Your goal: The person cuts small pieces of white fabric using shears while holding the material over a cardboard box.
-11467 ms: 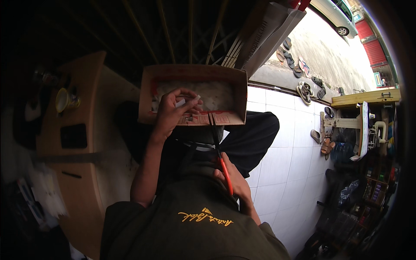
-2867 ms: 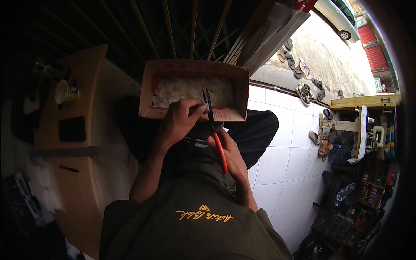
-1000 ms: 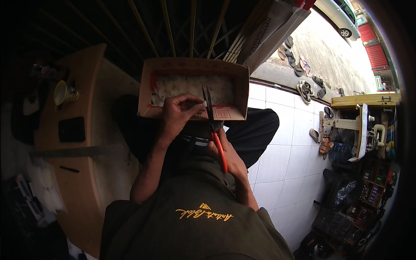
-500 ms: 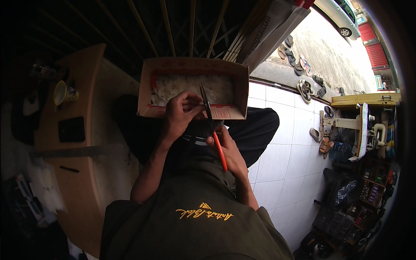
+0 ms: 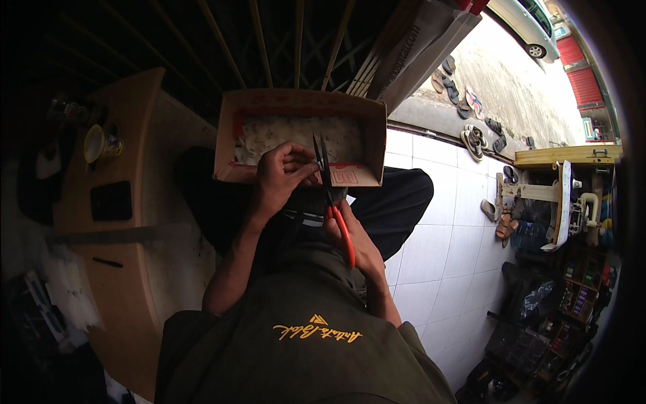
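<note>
Red-handled scissors [image 5: 344, 236] are gripped in my right hand [image 5: 358, 237], their dark blades parted a little and pointing up over the near edge of a cardboard box [image 5: 369, 176]. Beside the blades, my left hand [image 5: 279, 176] is closed, with thumb and fingertips pinched together. Whatever lies in that pinch is too small to make out. Inside the box is a layer of whitish, dark-specked pieces [image 5: 296, 131], partly hidden by my left hand and the blades. The box rests in front of my crossed legs.
To the left stands a wooden table [image 5: 118, 289] with a phone-like black slab [image 5: 112, 201], a yellow tub [image 5: 95, 143] and a pen [image 5: 108, 262]. Sandals [image 5: 474, 141] lie by the doorway at right. A sewing machine [image 5: 591, 209] and dark storage racks [image 5: 558, 330] stand farther right.
The scissor blades have opened slightly and the handles have spread apart in my right hand. My left hand stays nearly still at the blades.
</note>
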The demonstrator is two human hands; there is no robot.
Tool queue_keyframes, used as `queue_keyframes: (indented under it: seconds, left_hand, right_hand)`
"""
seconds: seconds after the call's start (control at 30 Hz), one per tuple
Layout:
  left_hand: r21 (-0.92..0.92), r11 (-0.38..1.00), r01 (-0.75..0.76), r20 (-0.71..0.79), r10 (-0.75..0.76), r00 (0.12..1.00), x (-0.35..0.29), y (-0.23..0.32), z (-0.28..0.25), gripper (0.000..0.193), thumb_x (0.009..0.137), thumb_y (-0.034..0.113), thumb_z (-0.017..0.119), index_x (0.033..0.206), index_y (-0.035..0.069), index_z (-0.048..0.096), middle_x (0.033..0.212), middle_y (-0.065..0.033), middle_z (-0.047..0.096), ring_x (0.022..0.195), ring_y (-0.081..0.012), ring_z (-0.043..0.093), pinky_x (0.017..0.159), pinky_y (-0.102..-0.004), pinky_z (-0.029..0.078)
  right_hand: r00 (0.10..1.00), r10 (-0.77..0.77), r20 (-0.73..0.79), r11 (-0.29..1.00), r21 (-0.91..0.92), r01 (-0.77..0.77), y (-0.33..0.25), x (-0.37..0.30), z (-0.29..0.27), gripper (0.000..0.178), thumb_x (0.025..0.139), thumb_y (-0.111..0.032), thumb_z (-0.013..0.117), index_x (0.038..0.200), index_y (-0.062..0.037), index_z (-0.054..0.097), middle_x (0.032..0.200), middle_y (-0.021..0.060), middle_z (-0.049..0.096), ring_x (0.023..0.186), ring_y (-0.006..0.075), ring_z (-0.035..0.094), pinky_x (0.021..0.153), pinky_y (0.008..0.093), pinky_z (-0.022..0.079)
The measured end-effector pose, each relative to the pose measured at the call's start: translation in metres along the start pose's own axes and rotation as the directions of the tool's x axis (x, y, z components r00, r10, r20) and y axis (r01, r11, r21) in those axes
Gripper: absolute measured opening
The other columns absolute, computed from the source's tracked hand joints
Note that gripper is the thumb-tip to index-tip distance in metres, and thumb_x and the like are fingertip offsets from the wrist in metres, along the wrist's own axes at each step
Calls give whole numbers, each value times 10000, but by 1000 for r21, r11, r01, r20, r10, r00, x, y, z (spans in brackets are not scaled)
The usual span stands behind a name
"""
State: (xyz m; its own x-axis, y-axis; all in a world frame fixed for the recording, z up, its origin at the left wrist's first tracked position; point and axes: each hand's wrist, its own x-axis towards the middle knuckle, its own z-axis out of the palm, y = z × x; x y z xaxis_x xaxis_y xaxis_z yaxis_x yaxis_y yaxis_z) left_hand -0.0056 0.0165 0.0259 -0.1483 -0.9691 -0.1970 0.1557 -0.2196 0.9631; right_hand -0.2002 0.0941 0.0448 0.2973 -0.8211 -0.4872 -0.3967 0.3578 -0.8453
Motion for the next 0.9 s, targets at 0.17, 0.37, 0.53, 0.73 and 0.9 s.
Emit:
queue_keyframes:
  seconds: [0.17, 0.37, 0.53, 0.73, 0.9]
  left_hand:
    - [171, 985, 6, -24, -2, 1000, 15, 4, -24, 185, 890, 39, 690, 1044, -32, 615, 931, -99, 690, 783, -134, 702, 668, -237, 569]
    - [913, 400, -83, -42, 293, 955, 75, -29, -79, 221, 790, 41, 722, 1005, 7, 681, 1015, -149, 701, 993, -299, 674, 887, -356, 524]
    - [932, 226, -284, 309, -84, 947, 101, -10, -48, 272, 768, 79, 705, 1038, 59, 710, 1048, -183, 688, 1026, -343, 653, 925, -414, 500]
    - [968, 184, -170, 216, -271, 938, 120, -33, -41, 328, 725, 53, 716, 1053, 54, 703, 1093, -183, 677, 1074, -334, 634, 938, -421, 492]
    - [952, 179, -247, 264, -75, 962, 113, -32, -52, 305, 736, 72, 713, 1038, 33, 699, 1048, -194, 683, 1035, -358, 639, 906, -435, 500]
  right_hand:
    - [997, -69, 23, 996, -52, 70, -2, 0, 2, 795, 924, -636, 521, 1309, 42, 365, 1093, 273, 579, 1058, 400, 591, 928, 420, 440]
    - [996, -86, 14, 996, -4, 86, 1, 2, 4, 580, 996, -528, 462, 1270, -20, 406, 961, 136, 530, 862, 246, 497, 843, 374, 433]
    - [998, -63, 28, 989, 139, 58, 16, 8, 7, 406, 1027, -404, 472, 1211, -43, 438, 865, 27, 457, 780, 139, 431, 746, 293, 412]
    - [995, -13, 98, 996, 88, 5, 16, 10, 3, 679, 986, -574, 454, 1302, 23, 387, 1053, 247, 596, 1016, 338, 597, 909, 405, 442]
    - [998, -65, 23, 975, 215, 58, 23, 10, 9, 364, 1030, -417, 482, 1144, -72, 469, 831, -17, 417, 739, 100, 389, 693, 250, 375]
